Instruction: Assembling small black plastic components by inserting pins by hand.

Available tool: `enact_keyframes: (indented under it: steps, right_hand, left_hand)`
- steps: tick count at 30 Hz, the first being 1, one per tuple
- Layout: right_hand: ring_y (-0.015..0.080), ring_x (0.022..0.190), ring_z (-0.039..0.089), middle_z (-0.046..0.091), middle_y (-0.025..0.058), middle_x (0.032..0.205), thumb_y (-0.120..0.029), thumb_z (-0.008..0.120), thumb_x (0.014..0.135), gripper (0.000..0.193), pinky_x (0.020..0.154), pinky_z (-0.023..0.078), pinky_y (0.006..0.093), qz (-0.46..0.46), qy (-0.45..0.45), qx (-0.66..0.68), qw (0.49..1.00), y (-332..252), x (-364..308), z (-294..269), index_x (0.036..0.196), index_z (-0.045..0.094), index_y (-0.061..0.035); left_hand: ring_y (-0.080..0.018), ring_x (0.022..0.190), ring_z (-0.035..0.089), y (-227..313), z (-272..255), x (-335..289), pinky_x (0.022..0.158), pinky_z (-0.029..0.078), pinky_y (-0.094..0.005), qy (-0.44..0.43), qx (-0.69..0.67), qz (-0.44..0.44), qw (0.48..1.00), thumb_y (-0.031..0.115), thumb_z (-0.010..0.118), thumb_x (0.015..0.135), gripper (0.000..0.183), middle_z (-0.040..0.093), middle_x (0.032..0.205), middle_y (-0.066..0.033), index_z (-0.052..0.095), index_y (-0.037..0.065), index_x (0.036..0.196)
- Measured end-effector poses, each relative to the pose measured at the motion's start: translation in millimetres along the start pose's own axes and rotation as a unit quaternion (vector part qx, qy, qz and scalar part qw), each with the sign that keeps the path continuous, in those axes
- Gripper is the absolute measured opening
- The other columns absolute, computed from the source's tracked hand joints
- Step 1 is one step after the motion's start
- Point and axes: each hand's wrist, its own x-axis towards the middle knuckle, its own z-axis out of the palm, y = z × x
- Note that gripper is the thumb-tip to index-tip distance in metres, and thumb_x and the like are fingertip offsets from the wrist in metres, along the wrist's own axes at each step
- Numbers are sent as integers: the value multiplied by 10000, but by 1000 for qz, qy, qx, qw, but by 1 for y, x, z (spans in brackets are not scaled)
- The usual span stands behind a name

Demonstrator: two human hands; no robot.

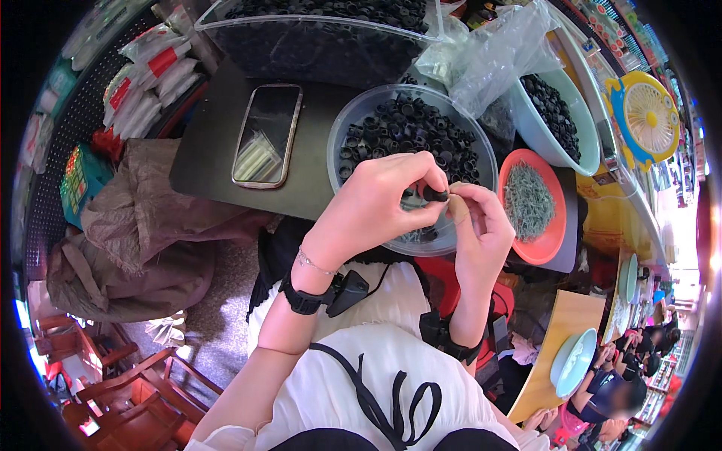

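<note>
Over a round clear tub (338, 124) of small black ring-shaped plastic parts (406, 128), my two hands meet. My left hand (382, 194) pinches a small black plastic cap (434, 194) between thumb and forefinger. Close against its right side is my right hand (481, 222), thumb and forefinger pressed together; whatever they hold is too small to make out. Some grey pieces show in the near part of the tub, partly covered by my hands. To the right sits an orange-red bowl (554, 197) heaped with thin grey screw-like pieces (529, 201).
A phone (268, 135) lies on the dark table (203, 161) at left. Behind stands a large clear bin (316, 52) of black parts. A pale blue basin (587, 143), a plastic bag (504, 52) and a yellow-blue fan (648, 116) are at right. Other people sit farther right.
</note>
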Motion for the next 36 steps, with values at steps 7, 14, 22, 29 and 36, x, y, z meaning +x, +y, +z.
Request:
enact_keyframes:
  steps: [7,14,22,29,36]
  right_hand:
    - [103,862,640,713,59,948,22,684,920,111,807,505,245,17,21,-12,1000,-2,-2,3,1028,684,48]
    - [136,804,632,688,70,902,4,695,910,104,771,506,261,-21,3,-33,999,4,-3,3,1003,661,33]
    - [174,787,626,665,98,886,-11,686,918,104,753,500,284,-48,-23,-96,994,1,-1,4,1001,641,33]
    - [174,779,626,640,93,884,-4,649,938,88,745,502,293,-31,-41,-105,993,1,-1,4,1012,615,30]
    - [149,778,624,635,75,882,10,642,940,77,741,497,281,-26,11,-73,997,2,1,3,1012,620,28]
  left_hand:
    - [-148,805,695,0,0,0,751,551,-264,13,4,-6,1000,-21,773,759,182,744,945,-71,646,5,887]
    - [-113,768,634,-10,-2,0,730,530,-256,32,-16,-6,999,-9,781,778,187,740,937,-51,641,16,899]
    - [-106,763,619,-7,-2,1,723,518,-255,34,-33,-26,999,25,790,802,179,726,922,-41,651,15,914]
    - [-111,768,626,-7,-3,2,733,516,-259,24,-29,-50,998,58,793,819,197,696,883,-38,672,9,967]
    - [-118,787,637,-5,-5,2,752,522,-265,19,-36,-66,997,58,782,834,181,702,905,-43,672,8,969]
